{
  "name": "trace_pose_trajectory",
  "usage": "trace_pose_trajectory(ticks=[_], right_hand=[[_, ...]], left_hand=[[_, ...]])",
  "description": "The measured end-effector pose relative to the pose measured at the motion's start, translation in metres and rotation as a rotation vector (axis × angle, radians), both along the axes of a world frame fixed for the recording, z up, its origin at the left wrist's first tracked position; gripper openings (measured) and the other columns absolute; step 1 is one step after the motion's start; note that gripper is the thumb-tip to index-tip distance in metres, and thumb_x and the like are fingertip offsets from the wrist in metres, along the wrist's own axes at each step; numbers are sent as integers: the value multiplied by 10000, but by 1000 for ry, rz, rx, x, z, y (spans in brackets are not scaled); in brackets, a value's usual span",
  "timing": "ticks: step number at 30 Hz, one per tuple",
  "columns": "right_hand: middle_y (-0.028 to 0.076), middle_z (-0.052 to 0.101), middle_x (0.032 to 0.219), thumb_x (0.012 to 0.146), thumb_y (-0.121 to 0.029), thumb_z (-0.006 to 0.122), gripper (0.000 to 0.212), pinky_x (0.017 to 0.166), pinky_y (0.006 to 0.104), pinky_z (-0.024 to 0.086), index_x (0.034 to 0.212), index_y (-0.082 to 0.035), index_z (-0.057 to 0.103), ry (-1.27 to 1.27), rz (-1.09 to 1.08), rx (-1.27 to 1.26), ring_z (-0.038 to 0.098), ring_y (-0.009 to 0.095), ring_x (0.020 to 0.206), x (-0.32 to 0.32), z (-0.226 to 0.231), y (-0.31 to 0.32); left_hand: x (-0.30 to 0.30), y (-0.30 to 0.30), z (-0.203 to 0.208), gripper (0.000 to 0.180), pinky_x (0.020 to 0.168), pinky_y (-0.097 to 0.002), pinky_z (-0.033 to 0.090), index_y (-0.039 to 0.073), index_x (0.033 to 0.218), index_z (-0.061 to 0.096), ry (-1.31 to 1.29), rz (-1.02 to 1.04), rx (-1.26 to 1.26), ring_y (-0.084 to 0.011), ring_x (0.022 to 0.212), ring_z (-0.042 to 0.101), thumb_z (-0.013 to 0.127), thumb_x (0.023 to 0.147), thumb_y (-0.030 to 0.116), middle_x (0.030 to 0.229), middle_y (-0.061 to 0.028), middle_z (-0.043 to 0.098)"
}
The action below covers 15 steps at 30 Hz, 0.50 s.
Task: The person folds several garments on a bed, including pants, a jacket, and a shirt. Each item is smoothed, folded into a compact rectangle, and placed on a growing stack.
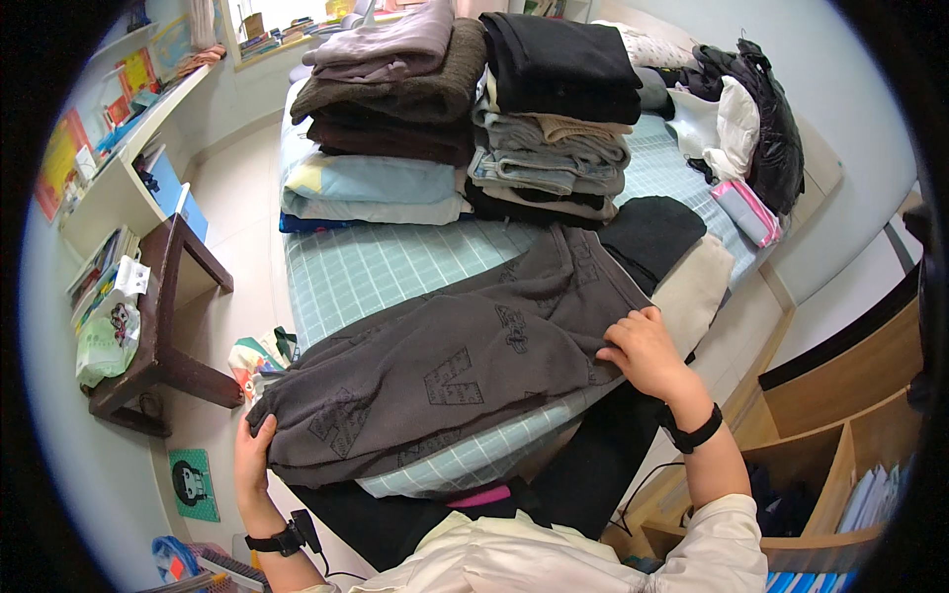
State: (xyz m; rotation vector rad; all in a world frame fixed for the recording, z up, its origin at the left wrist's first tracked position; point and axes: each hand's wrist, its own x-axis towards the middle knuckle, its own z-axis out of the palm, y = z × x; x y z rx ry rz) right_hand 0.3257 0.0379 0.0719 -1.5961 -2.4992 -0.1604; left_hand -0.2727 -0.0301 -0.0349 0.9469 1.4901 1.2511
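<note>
A pair of dark grey printed trousers (425, 356) lies lengthwise across the near edge of the bed, one leg laid over the other. At its left end, by the cuffs, my left hand (255, 445) is closed on the cloth, with the fingers partly hidden behind it. My right hand (645, 354) pinches the near side of the waist end on the right. Just beyond that end lie a folded black garment (652, 237) and a folded beige garment (697, 282).
Two tall stacks of folded clothes, one topped with a mauve garment (381, 44) and one with a black garment (559, 64), stand on the checked bedsheet (366, 277). Dark and white jackets (766, 128) are heaped at far right. A brown stool (173, 336) stands left; wooden shelving (830, 474) is right.
</note>
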Motion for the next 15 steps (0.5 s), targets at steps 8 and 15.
trace_pose_trajectory(ticks=[8,15], right_hand=[[123,611,1061,801,-221,780,371,923,447,394,1096,-77,607,-142,-231,258,552,328,1030,-18,-17,23],[190,646,1106,729,-255,857,707,980,476,393,1300,21,544,48,-666,201,593,360,1094,-22,-28,16]], left_hand=[[-4,-1,-9,452,939,-302,491,-5,1286,542,84,15,-74,-162,1054,612,745,931,188,1189,-89,646],[-2,6,-5,653,1021,-310,456,-5,1457,418,14,-46,7,-184,1181,573,740,917,173,1339,-110,578]])
